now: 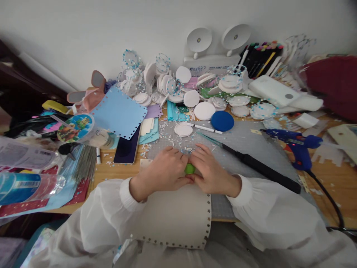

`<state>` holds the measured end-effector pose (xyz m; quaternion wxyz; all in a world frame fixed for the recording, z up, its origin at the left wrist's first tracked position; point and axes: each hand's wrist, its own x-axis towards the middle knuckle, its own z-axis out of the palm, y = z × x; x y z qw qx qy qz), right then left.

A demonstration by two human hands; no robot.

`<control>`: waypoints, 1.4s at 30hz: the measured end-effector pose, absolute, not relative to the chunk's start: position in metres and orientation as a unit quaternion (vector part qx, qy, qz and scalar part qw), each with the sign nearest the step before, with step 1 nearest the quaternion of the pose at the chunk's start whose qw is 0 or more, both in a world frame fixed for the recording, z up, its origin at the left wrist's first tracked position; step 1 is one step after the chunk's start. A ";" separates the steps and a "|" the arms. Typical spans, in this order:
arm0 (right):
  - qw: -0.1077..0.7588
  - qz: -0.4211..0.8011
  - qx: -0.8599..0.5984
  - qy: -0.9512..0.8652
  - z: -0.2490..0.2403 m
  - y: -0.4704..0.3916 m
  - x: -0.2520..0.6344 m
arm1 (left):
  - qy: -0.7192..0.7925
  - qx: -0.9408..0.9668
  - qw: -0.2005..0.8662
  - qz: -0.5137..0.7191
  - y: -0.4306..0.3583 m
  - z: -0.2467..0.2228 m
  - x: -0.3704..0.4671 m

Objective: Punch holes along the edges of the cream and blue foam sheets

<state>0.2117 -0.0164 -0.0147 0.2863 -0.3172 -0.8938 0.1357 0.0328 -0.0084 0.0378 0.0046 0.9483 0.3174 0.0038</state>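
Note:
My left hand [166, 169] and my right hand [209, 169] meet in the middle, their fingers closed round a small green paper punch [190, 169]. Most of the punch is hidden by the fingers. Under both hands lies a cream sheet of paper [175, 219], curving down over the table's front edge. Small flower-shaped holes run along its right and near edges. Its far edge is partly covered by my hands. Beyond the fingers, a grey cutting mat [248, 139] carries scattered paper bits and a white paper disc [183, 129].
At right lie black-handled tweezers [259, 167] and a blue glue gun [299, 143] with its cord. A blue lid [222, 121], a phone [126, 147] and a blue punched sheet [119, 111] lie beyond my hands. White paper discs [205, 111] are heaped along the wall.

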 end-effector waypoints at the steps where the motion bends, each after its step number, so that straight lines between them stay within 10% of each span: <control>1: 0.286 0.137 -0.319 -0.893 -0.015 -0.016 0.212 | 0.324 0.946 0.014 -0.001 -0.008 0.039 0.032; 42: 0.267 0.211 -0.311 -0.887 -0.013 -0.013 0.214 | 0.385 0.912 0.117 -0.077 -0.003 0.049 0.025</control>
